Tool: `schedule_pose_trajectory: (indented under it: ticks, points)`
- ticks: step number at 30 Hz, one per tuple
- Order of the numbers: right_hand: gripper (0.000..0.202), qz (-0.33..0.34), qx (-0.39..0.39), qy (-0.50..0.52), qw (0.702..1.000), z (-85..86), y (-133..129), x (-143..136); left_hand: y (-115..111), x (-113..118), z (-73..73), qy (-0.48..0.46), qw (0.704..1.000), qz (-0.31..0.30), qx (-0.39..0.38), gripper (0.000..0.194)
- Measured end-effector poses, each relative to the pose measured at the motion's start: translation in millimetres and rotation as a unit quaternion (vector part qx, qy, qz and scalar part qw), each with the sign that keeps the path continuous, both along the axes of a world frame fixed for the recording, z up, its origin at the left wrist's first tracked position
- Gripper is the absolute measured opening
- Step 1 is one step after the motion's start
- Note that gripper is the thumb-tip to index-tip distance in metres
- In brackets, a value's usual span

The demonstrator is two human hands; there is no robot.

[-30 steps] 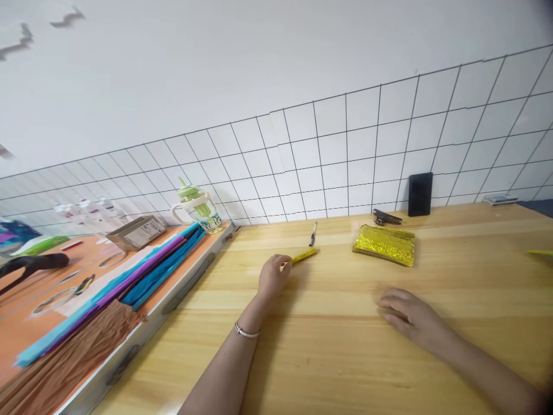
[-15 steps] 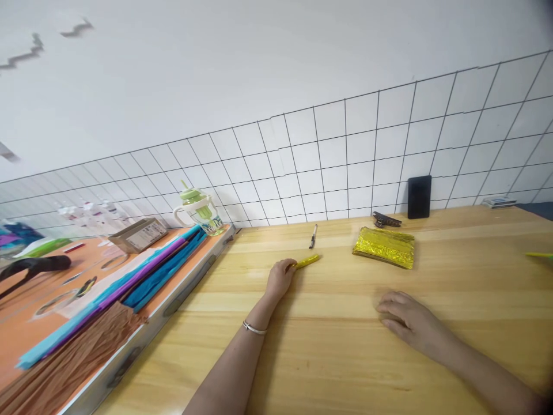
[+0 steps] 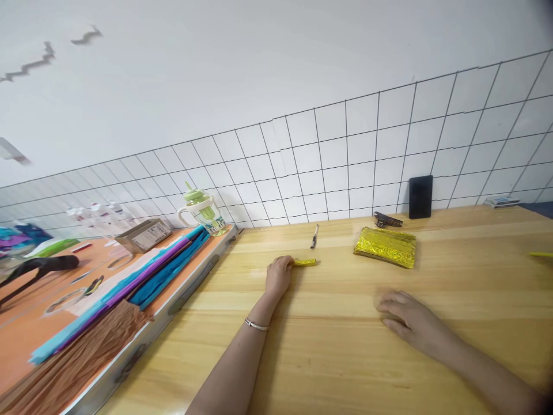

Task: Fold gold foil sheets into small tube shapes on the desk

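The step in hand appears to be handling the gold foil strip [image 3: 305, 263], which lies low over the counter [image 3: 328, 357], just nearer than the pen [image 3: 314, 237]. The left hand [image 3: 279, 275] seems to grasp its left end, though the fingers hide the contact. The right hand [image 3: 400, 316] has nothing in its loosely curled fingers, nearer than the gold foil stack [image 3: 384, 248]. A next move on the strip would likely call for a light pinch, to avoid creasing it.
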State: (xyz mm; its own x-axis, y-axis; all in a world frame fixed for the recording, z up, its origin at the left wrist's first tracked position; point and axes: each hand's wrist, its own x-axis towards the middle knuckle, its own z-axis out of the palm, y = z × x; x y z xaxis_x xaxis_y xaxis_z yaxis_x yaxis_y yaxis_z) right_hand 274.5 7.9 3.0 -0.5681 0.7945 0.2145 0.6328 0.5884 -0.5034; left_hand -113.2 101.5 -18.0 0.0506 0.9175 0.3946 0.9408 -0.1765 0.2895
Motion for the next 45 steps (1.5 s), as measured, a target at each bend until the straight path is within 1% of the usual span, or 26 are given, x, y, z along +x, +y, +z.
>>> schedule_pose_trajectory:
  ticks: [4, 7, 12, 15, 18, 22, 26, 29, 32, 35, 38, 41, 43, 45]
  points:
    - [0.020, 0.012, 0.003, -0.012, 1.000, 5.4, -2.8, 0.3, -6.7, 12.4, 3.7, 0.028, 0.999, -0.022, 0.007, 0.033]
    - [0.020, 0.014, 0.004, -0.020, 1.000, 9.6, -4.8, -0.4, -11.5, 16.8, 4.3, 0.051, 0.997, -0.051, -0.003, 0.039]
    - [0.021, 0.015, 0.007, -0.024, 1.000, 9.0, -4.8, -0.6, -17.6, 15.2, 1.6, 0.091, 0.990, -0.104, -0.031, 0.046]
    - [0.021, 0.017, 0.008, -0.026, 0.999, 6.9, -3.6, 0.4, -20.6, 12.8, -0.3, 0.113, 0.986, -0.117, -0.039, 0.048]
    - [0.020, 0.018, 0.013, -0.025, 0.999, 5.8, -3.0, 0.5, -21.3, 11.3, -2.2, 0.125, 0.986, -0.107, -0.036, 0.049]
    - [0.019, 0.000, 0.034, -0.005, 0.999, 5.2, -3.9, -0.2, -17.9, 11.5, -4.1, 0.115, 0.992, -0.058, -0.008, 0.050]
    - [0.021, -0.064, 0.061, -0.004, 0.996, -0.5, 2.5, 6.7, -15.4, 14.2, -0.5, 0.087, 0.996, -0.012, 0.029, 0.050]
    - [0.024, -0.128, 0.082, -0.012, 0.988, -7.7, 15.6, 20.4, -19.9, 19.2, 8.5, 0.071, 0.996, -0.010, 0.052, 0.047]
    - [0.030, -0.209, 0.110, -0.019, 0.972, -11.6, 31.0, 35.5, -30.5, 29.2, 22.0, 0.064, 0.995, -0.044, 0.063, 0.040]
    - [0.035, -0.259, 0.130, -0.044, 0.956, -9.0, 44.3, 44.1, -44.4, 44.5, 35.9, 0.060, 0.991, -0.104, 0.062, 0.032]
    - [0.046, -0.286, 0.145, -0.087, 0.943, -4.0, 56.3, 43.4, -58.6, 62.0, 46.7, 0.050, 0.983, -0.167, 0.056, 0.030]
    - [0.054, -0.303, 0.152, -0.136, 0.931, -2.7, 68.4, 37.6, -70.8, 76.8, 53.9, 0.045, 0.969, -0.240, 0.036, 0.023]
    - [0.053, -0.305, 0.155, -0.164, 0.925, -4.8, 74.9, 33.9, -76.6, 83.3, 56.4, 0.040, 0.960, -0.276, 0.021, 0.019]
    - [0.046, -0.298, 0.157, -0.187, 0.923, -8.4, 79.0, 31.3, -79.9, 87.5, 56.4, 0.034, 0.954, -0.297, 0.011, 0.016]
